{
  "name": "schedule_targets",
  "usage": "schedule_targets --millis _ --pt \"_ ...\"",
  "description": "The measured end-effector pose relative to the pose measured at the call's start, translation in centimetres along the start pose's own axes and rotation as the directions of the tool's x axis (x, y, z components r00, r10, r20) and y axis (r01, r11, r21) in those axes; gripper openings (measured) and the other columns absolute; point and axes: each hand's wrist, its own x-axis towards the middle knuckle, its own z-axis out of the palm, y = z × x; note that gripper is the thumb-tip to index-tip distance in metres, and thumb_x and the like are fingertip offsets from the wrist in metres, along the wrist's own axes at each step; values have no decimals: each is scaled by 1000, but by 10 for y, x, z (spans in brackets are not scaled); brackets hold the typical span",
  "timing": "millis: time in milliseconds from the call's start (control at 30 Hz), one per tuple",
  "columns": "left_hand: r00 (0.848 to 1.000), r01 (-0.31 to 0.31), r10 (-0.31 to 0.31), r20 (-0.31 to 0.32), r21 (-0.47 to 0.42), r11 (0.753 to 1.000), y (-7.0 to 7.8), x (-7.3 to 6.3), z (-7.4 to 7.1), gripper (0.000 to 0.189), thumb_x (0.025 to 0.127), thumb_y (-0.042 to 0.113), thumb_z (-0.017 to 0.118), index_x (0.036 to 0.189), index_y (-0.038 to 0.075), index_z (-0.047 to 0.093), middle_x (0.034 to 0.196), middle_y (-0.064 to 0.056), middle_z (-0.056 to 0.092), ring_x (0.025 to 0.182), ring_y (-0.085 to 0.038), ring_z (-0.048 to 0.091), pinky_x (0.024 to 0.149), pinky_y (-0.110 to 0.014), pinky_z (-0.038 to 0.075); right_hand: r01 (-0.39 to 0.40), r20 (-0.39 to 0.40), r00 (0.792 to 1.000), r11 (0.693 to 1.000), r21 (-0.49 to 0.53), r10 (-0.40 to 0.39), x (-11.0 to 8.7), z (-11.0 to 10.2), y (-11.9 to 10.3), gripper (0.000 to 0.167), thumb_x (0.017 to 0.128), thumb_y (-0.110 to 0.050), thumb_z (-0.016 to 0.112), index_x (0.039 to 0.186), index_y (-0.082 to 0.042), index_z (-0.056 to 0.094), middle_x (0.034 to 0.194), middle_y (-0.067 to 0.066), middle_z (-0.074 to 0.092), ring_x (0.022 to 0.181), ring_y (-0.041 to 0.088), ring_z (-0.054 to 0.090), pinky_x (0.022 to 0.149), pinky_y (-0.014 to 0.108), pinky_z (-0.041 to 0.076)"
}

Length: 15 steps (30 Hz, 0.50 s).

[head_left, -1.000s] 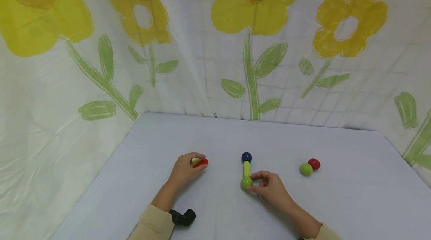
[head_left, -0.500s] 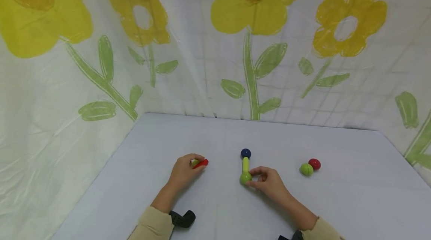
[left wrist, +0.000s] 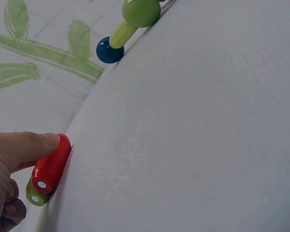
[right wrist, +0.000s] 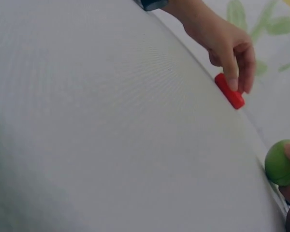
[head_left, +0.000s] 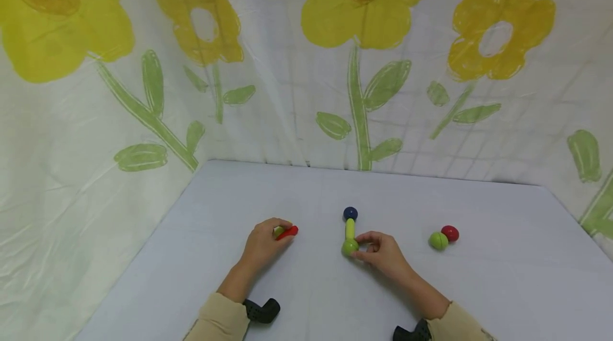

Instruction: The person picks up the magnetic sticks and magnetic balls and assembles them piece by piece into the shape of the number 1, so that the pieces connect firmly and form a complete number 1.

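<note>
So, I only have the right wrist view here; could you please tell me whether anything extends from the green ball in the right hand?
Observer: Yes, in the head view a yellow-green stick reaches from the green ball to a dark blue ball.
Operator: Thank you; is the red stick alone at the left hand?
Observer: No, the left wrist view shows a dull green stick beside it.
Operator: And are any balls lying apart?
Observer: Yes, a red ball and a second green ball lie together, off to the right.

White-dotted red rod (left wrist: 52,164), lime bar (head_left: 350,228), navy ball (head_left: 350,213), green balls (head_left: 350,247), crimson ball (head_left: 450,233), white curtain (head_left: 278,133) — yellow flowers (head_left: 527,22).
</note>
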Motion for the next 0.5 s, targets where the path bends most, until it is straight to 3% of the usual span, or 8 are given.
schedule_targets --millis 500 --pt "1000 -9 9 5 12 1000 -2 1 2 21 75 14 77 96 12 70 102 -3 70 100 -21 63 82 -37 50 -16 -6 1000 1000 17 16 1 0 0 38 73 -14 78 103 4 63 62 -3 51 50 3 41 45 19 35"
